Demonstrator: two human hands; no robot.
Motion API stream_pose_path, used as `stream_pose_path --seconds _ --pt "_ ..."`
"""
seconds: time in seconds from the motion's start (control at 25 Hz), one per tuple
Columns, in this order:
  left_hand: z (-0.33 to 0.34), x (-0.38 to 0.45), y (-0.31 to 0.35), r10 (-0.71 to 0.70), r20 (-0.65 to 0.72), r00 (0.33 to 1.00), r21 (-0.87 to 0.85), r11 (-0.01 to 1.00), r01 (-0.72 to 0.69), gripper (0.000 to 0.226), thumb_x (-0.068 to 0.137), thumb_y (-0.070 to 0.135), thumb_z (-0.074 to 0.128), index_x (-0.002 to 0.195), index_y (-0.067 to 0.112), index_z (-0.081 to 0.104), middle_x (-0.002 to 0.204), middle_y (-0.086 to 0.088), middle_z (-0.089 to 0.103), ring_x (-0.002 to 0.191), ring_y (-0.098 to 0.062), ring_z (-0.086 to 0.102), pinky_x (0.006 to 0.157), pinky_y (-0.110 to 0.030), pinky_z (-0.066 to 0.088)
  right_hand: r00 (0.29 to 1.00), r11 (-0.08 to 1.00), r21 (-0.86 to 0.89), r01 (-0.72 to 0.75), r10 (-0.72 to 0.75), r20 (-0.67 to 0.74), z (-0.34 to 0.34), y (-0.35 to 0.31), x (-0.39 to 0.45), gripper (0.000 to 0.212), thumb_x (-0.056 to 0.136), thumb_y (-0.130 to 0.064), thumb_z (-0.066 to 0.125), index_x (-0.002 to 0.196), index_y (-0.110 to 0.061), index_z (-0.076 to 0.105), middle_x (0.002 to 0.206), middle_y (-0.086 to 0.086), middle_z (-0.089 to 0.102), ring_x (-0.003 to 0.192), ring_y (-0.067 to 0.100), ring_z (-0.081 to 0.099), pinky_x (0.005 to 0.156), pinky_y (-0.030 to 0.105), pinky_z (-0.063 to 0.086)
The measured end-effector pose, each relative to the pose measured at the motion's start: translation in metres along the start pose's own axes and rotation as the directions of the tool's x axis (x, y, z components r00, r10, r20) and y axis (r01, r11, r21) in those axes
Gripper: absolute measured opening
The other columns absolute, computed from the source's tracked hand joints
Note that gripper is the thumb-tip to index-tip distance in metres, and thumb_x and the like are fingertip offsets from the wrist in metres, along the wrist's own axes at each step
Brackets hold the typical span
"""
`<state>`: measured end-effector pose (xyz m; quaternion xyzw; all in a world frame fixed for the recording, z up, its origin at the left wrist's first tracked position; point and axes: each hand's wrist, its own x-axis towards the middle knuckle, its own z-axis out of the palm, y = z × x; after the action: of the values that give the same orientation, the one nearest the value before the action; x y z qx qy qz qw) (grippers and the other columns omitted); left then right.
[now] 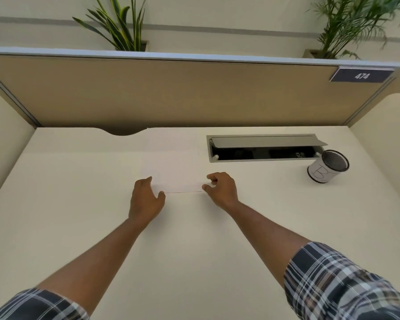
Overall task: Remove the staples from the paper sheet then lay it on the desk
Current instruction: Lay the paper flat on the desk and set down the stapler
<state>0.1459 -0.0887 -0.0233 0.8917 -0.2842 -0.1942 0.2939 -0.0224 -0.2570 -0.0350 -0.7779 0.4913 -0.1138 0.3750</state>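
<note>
Hands, left (146,199) and right (221,189), pinch paper sheet (173,162) on desk (79,181)

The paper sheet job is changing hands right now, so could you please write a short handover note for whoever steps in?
Left hand: on the near left corner of the paper sheet, fingers curled at its edge.
Right hand: pinching the near right corner.
The sheet lies on the desk, near edge slightly lifted.
Pen cup stands far right, beside the open cable tray.
Staples are too small to make out; no staple remover in view.
Left: check for staples, then lay the sheet flat.
</note>
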Motion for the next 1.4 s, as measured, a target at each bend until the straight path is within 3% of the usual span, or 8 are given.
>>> stream_pose_path --seconds 0.32,0.56,0.68,0.88,1.08,1.2,1.4 --pt "0.054 -0.117 0.028 0.23 0.15 0.962 0.058 0.969 -0.24 0.065 0.093 0.03 0.061 0.15 0.012 0.036 0.156 -0.005 0.036 0.143 -0.021 0.036 0.112 -0.033 0.034 0.996 0.996 0.072 0.056 -0.051 -0.073 -0.032 0.051 -0.118 0.031 0.088 -0.022 0.074 0.117 -0.016 0.07 0.113 0.0 0.068 0.097 0.011 0.064 0.093 0.032 0.054" --pt "0.107 -0.166 0.042 0.339 0.253 0.906 0.161 0.909 -0.385 0.07 0.097 0.042 0.052 0.156 0.019 0.023 0.166 0.005 0.019 0.154 -0.015 0.009 0.121 -0.034 0.021 0.984 0.999 0.043 0.023 -0.015 -0.179 -0.083 0.113 -0.168 0.025 0.089 -0.02 0.071 0.114 -0.017 0.072 0.111 -0.003 0.07 0.09 0.005 0.062 0.088 0.026 0.052" --pt "0.131 -0.177 0.052 0.385 0.266 0.884 0.189 0.878 -0.439 0.071 0.098 0.044 0.05 0.157 0.017 0.021 0.167 0.004 0.014 0.155 -0.016 0.004 0.124 -0.034 0.012 0.972 1.0 -0.021 -0.01 0.005 -0.237 -0.117 0.15 -0.178 0.022 0.09 -0.018 0.071 0.112 -0.018 0.073 0.11 -0.004 0.069 0.089 0.004 0.062 0.083 0.023 0.048" --pt "0.167 -0.178 0.075 0.444 0.292 0.847 0.24 0.823 -0.514 0.074 0.099 0.046 0.046 0.158 0.012 0.016 0.168 -0.002 0.007 0.155 -0.019 0.001 0.124 -0.034 0.001 0.955 0.981 -0.154 -0.121 0.073 -0.289 -0.155 0.206 -0.177 0.028 0.091 -0.019 0.067 0.119 -0.017 0.071 0.116 -0.001 0.066 0.101 0.018 0.068 0.086 0.035 0.055" --pt "0.206 -0.167 0.098 0.45 0.333 0.828 0.308 0.779 -0.547 0.078 0.097 0.057 0.024 0.159 0.011 0.011 0.168 -0.004 0.003 0.155 -0.021 0.0 0.125 -0.036 0.0 0.983 0.929 -0.348 -0.124 0.067 -0.172 -0.164 0.237 -0.167 0.05 0.098 -0.028 0.059 0.145 -0.013 0.052 0.134 0.003 0.054 0.124 0.024 0.052 0.092 0.039 0.053" --pt "0.224 -0.158 0.11 0.452 0.322 0.832 0.309 0.78 -0.544 0.079 0.094 0.058 0.015 0.159 0.012 0.012 0.168 -0.002 0.002 0.155 -0.019 -0.001 0.125 -0.037 0.002 0.991 0.897 -0.436 -0.068 0.013 -0.13 -0.164 0.248 -0.157 0.051 0.099 -0.028 0.057 0.147 -0.013 0.049 0.133 0.003 0.053 0.122 0.026 0.05 0.087 0.039 0.055" --pt "0.234 -0.154 0.111 0.495 0.261 0.829 0.369 0.742 -0.56 0.071 0.101 0.051 0.027 0.159 0.015 0.008 0.168 0.001 0.001 0.155 -0.017 -0.004 0.126 -0.042 0.007 0.978 0.814 -0.578 0.059 -0.163 -0.13 -0.16 0.259 -0.14 0.052 0.093 -0.027 0.062 0.142 -0.013 0.054 0.123 0.005 0.059 0.105 0.03 0.058 0.075 0.04 0.054"
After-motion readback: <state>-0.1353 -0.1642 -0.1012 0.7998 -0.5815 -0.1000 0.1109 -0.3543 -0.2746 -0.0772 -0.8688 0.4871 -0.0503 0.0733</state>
